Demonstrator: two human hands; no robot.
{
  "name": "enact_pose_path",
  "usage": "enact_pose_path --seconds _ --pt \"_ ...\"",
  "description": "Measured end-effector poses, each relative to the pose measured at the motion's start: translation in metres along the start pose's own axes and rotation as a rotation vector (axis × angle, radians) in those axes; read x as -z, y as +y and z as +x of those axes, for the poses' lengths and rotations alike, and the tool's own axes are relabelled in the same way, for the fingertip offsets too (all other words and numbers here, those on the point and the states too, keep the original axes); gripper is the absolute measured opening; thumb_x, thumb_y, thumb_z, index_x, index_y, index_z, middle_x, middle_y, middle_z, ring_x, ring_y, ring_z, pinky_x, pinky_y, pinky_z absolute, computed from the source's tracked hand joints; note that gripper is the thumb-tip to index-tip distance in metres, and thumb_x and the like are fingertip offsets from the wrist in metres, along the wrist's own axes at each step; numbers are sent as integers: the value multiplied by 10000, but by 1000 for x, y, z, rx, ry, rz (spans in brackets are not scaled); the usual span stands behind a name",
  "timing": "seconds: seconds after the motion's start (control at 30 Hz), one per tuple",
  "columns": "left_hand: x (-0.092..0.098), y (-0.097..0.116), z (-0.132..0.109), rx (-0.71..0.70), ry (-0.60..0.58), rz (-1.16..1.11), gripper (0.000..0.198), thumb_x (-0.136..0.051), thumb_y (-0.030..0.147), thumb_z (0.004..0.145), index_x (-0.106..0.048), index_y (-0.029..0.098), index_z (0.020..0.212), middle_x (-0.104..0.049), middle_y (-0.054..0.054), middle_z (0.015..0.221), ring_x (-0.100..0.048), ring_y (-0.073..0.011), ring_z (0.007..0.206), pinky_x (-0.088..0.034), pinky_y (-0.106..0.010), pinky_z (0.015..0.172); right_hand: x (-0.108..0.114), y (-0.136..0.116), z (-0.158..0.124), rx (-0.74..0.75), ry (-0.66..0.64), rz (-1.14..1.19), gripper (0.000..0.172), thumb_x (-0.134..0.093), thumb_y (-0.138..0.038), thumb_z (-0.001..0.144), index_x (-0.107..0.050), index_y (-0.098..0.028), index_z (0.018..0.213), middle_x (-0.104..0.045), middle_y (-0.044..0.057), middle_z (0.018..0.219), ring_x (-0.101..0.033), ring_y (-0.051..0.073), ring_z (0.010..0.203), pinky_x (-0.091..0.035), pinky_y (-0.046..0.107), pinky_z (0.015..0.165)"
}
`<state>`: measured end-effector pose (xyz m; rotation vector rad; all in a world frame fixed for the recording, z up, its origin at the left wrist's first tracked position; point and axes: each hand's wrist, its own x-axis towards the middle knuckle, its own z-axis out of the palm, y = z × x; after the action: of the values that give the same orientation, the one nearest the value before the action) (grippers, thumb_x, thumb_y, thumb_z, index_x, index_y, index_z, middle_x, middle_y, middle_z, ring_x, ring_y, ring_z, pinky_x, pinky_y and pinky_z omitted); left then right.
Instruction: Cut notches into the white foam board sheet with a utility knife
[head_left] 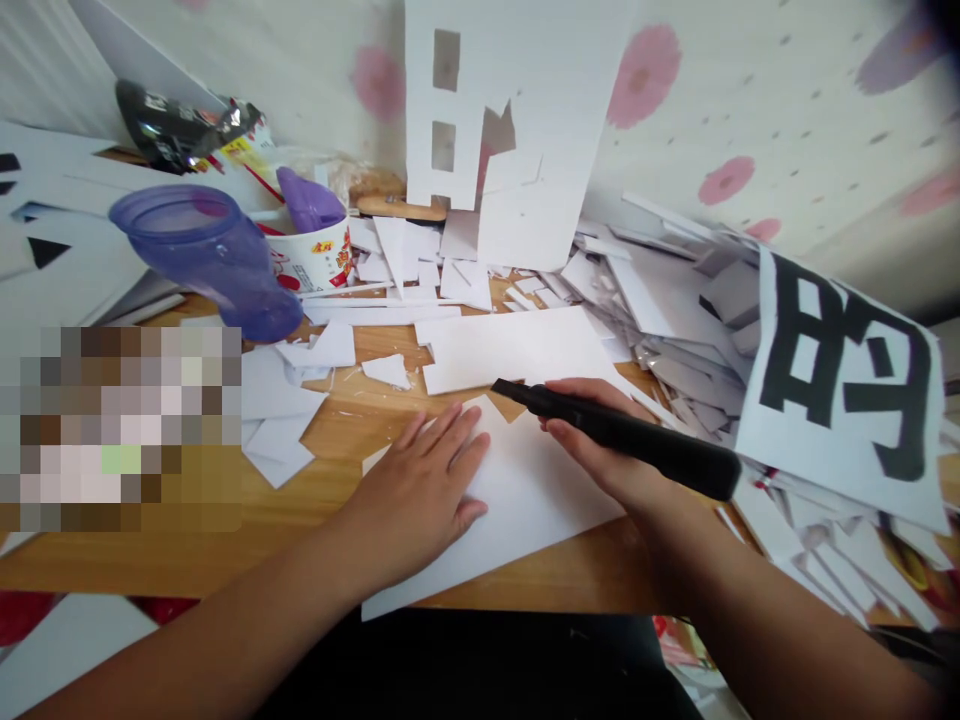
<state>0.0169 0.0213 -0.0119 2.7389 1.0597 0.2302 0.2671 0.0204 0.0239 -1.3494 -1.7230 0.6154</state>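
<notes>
My left hand (pixel 427 485) lies flat on a white sheet (pixel 517 500), its fingers stretched out. This sheet rests at the table's front edge and overhangs it a little. In my right hand (pixel 600 440) is a black utility knife (pixel 630 430), gripped by its long thick handle. Its dark tip points left, over the table just beyond the sheet's far edge. From this angle I cannot tell whether the tip touches anything. Just behind the knife tip lies another white piece (pixel 517 345) with a notched left edge.
White offcuts (pixel 285 420) litter the wooden table (pixel 292 550). A purple translucent cup (pixel 202 245) and a printed paper tub (pixel 319 255) stand at back left. A white board with cut-outs (pixel 559 120) leans on the wall. At right, a sheet with a black character (pixel 847 380) covers more scraps.
</notes>
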Motion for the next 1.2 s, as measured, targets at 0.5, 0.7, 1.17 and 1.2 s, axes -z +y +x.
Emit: enact_pose_path --seconds 0.5,0.7,1.17,1.2 --pt "28 9 34 -50 -80 207 505 -724 568 777 -684 156 1067 -541 -270 1403 -595 -412 1179 -456 -536 961 -16 17 1 92 -41 -97 266 -685 -300 846 -673 -234 1103 -761 21 967 -729 162 800 -594 274 764" --pt "24 6 30 -71 14 219 490 -715 571 796 -683 154 1051 -579 -243 1376 -609 -379 1166 -461 -509 958 -18 11 3 144 -56 -108 243 -662 -283 857 -667 -222 1093 -766 14 924 -731 159 764 -597 265 730" --pt "26 7 32 -10 -1 200 414 -680 529 846 -693 162 1038 -571 -211 1404 -577 -370 1211 -449 -523 989 -22 22 -2 379 -116 -125 303 -638 -206 887 -601 -186 1187 -706 57 909 -679 141 752 -553 245 696" --pt "26 8 32 -4 -8 201 419 -682 532 844 -694 162 1041 -565 -209 1411 -574 -370 1217 -448 -525 991 -22 22 -2 383 -124 -123 307 -635 -205 889 -597 -183 1193 -700 55 900 -672 139 742 -549 244 689"
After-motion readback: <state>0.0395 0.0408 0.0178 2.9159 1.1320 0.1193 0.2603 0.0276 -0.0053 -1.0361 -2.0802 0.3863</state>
